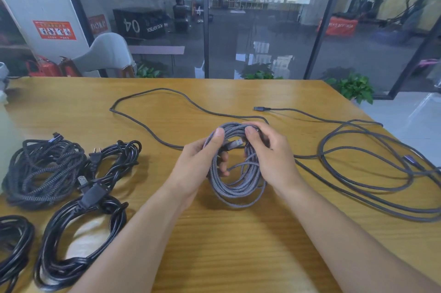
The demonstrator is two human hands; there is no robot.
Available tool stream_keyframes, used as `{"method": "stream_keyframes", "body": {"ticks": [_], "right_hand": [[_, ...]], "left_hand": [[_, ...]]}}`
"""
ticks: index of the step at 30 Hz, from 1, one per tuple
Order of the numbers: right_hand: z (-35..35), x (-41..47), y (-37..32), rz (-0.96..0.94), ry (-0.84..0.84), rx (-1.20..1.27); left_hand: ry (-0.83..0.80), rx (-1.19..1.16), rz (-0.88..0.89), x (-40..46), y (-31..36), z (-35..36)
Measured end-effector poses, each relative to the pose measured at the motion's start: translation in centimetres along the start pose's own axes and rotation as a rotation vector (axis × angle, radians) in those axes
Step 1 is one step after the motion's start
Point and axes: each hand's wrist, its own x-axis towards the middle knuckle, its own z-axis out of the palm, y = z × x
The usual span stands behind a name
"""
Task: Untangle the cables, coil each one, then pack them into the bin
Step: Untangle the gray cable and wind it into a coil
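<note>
Both hands hold one grey braided cable coil (235, 173) above the wooden table (238, 245). The left hand (202, 164) grips the coil's left side, thumb laid over the top strands, fingers curled through the middle of the loop. The right hand (269, 152) grips the upper right side, thumb pressed on the strands and fingers wrapped round behind. A USB plug (235, 143) lies across the coil between the two thumbs. The coil's lower edge hangs close to the table; contact cannot be determined.

Right of the right hand, a loose dark braided cable (372, 178) sprawls in wide loops on the table, its plug end (260, 108) lying beyond the hands. Another strand runs from behind the hands in a long arc to the far left.

Left of the left hand lie coiled bundles: a dark braided bundle (43, 171), a black power cord with two-pin plug (114, 161), and a larger black cord coil (78, 242) nearer the person.
</note>
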Motion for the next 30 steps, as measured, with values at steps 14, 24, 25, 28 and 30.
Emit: {"method": "stream_keyframes", "body": {"ticks": [14, 24, 25, 28, 30], "right_hand": [[-0.5, 0.1, -0.1, 0.018, -0.041, 0.03], [0.0, -0.3, 0.2, 0.2, -0.217, 0.097], [0.0, -0.4, 0.2, 0.203, -0.231, 0.059], [-0.3, -0.7, 0.1, 0.202, -0.296, -0.149], [-0.5, -0.8, -0.1, 0.208, -0.34, -0.252]], "left_hand": [[0.086, 0.192, 0.263, 0.2, -0.7, -0.1], [0.255, 0.364, 0.18, 0.5, -1.2, -0.8], [0.252, 0.399, 0.164, 0.5, -1.2, -0.9], [0.255, 0.59, 0.092, 0.7, -1.5, -1.4], [0.226, 0.715, 0.051, 0.8, -1.5, -1.7]]}}
